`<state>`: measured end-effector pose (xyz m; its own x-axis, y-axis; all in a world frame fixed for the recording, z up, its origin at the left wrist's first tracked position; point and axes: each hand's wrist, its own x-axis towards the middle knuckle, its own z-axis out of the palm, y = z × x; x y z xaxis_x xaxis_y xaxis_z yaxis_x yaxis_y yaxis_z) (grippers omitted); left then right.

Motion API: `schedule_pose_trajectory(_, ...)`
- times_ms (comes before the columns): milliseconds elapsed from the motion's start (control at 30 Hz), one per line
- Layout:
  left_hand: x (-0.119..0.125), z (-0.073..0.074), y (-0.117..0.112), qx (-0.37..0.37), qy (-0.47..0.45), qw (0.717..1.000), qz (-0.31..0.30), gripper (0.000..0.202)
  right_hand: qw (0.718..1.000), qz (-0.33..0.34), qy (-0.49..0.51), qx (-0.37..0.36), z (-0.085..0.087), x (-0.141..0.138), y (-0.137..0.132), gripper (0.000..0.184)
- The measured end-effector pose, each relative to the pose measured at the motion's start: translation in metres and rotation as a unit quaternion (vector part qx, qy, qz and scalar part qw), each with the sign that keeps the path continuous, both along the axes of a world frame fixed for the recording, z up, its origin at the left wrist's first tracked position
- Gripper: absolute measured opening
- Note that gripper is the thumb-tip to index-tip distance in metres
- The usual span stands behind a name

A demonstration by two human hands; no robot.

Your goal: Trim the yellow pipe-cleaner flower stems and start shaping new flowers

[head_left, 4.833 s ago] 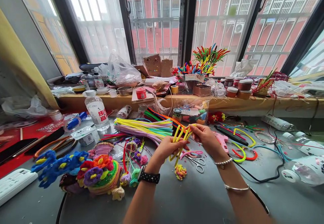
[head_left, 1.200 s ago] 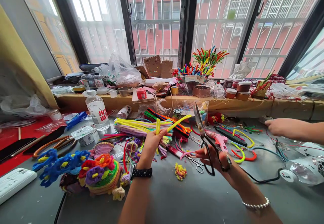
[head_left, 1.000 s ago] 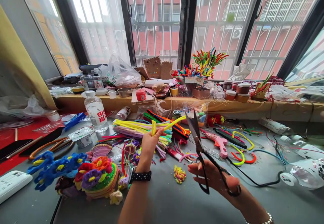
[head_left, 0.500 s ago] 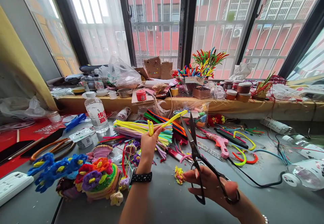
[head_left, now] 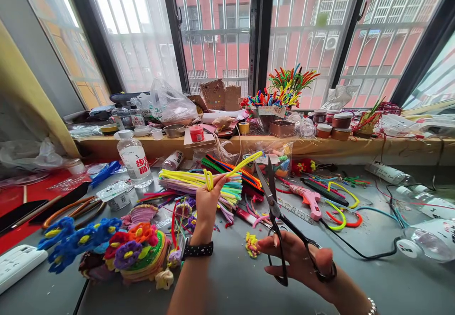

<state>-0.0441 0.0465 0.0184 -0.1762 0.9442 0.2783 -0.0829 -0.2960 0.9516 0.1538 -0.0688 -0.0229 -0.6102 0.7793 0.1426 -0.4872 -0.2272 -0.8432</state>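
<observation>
My left hand [head_left: 209,201] pinches a folded yellow pipe cleaner [head_left: 245,162], its looped end sticking out to the upper right. In my right hand [head_left: 302,260] is a pair of dark scissors [head_left: 273,208], thumb and fingers through the handles, blades slightly parted and pointing up. The blade tips are close to the end of the yellow pipe cleaner; whether they touch it I cannot tell. Behind my left hand lies a bundle of pastel pipe cleaners [head_left: 185,181]. A small yellow-and-pink fuzzy piece [head_left: 251,245] rests on the grey table between my hands.
Fuzzy flowers [head_left: 128,254] in blue, red, orange and purple stand at left. A water bottle [head_left: 134,161] is behind them. To the right lie a pink glue gun [head_left: 308,200] with a black cord and several bottles [head_left: 432,241]. The sill [head_left: 320,148] holds jars and bags.
The view has shifted very slightly. Both hands keep nearly the same pose, with the pipe cleaner and scissors still held.
</observation>
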Motion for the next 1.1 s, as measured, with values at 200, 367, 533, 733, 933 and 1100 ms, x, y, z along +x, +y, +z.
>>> schedule_pose_trajectory(200, 0.005, 0.0, -0.002, 0.016, 0.011, 0.999, -0.032, 0.028, 1.0, -0.024, 0.003, -0.005, 0.011, -0.001, -0.006, 0.066)
schedule_pose_trajectory(367, 0.013, 0.001, -0.004, 0.042, 0.021, 0.995, -0.083, 0.018, 0.999, -0.049, 0.025, -0.005, 0.006, 0.002, -0.003, 0.073)
schedule_pose_trajectory(533, 0.017, 0.0, -0.004, 0.056, 0.078, 0.987, -0.132, 0.015, 0.994, -0.095, 0.057, -0.006, 0.006, 0.01, 0.002, 0.07)
schedule_pose_trajectory(733, 0.02, -0.002, -0.007, 0.08, 0.127, 0.974, -0.167, 0.018, 0.988, -0.14, 0.07, -0.006, 0.014, 0.014, 0.004, 0.068)
schedule_pose_trajectory(933, 0.022, -0.001, -0.01, 0.087, 0.152, 0.962, -0.208, 0.017, 0.98, -0.173, 0.093, 0.0, 0.017, 0.01, 0.0, 0.063)
schedule_pose_trajectory(1100, 0.025, -0.002, -0.011, 0.094, 0.175, 0.951, -0.239, 0.016, 0.976, -0.182, 0.117, -0.02, 0.013, 0.014, 0.002, 0.052)
